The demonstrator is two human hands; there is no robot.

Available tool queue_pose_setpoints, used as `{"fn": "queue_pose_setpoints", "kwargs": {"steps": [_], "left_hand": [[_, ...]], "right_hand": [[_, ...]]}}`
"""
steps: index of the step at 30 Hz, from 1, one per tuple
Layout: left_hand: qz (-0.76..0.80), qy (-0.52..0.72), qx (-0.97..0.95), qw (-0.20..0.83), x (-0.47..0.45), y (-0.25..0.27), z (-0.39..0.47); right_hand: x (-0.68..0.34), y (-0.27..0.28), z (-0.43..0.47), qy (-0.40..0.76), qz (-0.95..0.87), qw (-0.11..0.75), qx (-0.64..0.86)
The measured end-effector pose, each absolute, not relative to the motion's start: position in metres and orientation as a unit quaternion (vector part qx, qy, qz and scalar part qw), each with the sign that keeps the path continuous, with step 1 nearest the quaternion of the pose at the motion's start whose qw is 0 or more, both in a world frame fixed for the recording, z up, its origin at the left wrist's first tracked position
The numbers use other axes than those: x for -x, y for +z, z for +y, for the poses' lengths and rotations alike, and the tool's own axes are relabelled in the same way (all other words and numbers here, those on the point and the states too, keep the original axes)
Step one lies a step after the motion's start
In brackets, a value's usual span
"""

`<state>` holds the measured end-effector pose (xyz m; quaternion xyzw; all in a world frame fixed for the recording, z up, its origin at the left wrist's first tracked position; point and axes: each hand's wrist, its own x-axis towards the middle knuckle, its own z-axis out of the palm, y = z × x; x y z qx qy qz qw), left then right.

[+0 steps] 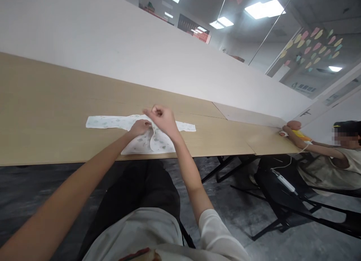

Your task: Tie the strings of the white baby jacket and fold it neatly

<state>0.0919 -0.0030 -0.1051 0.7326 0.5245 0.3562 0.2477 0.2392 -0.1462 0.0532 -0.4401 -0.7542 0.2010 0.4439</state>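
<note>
A small white baby shirt (pixel 108 122) with a faint print lies on the table, its long sleeves spread to both sides. One front edge stands up in a curve near its middle. My left hand (pixel 140 127) rests over the shirt, fingers pinched on the cloth beside that raised edge. Just above and to the right, my right hand (pixel 163 120) is closed with curled fingers, at the top of the lifted edge. Its fingertips partly hide the cloth between them.
The long tan table (pixel 50 114) runs along a white partition (pixel 113 54) with glass above. At right, a person (pixel 342 159) handles a doll (pixel 299 133) on the table. A black folding chair (pixel 279 189) holds a white power strip (pixel 284 182).
</note>
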Motion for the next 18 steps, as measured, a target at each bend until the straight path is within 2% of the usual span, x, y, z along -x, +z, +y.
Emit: {"fn": "queue_pose_setpoints", "kwargs": {"steps": [2, 6, 10, 18], "left_hand": [[0.569, 0.341, -0.715, 0.222, -0.098, -0.103, 0.011], [0.623, 0.310, -0.696, 0.177, -0.106, -0.106, 0.025], [0.626, 0.286, -0.707, 0.161, -0.108, -0.108, 0.027], [0.666, 0.260, -0.686, 0.131, -0.118, -0.106, 0.024]], "right_hand": [[-0.238, 0.024, -0.079, 0.190, -0.709, 0.411, 0.541], [-0.238, -0.048, 0.003, 0.208, -0.676, 0.275, 0.651], [-0.236, -0.085, 0.016, 0.185, -0.669, 0.271, 0.667], [-0.232, -0.090, 0.019, 0.151, -0.681, 0.249, 0.671]]}}
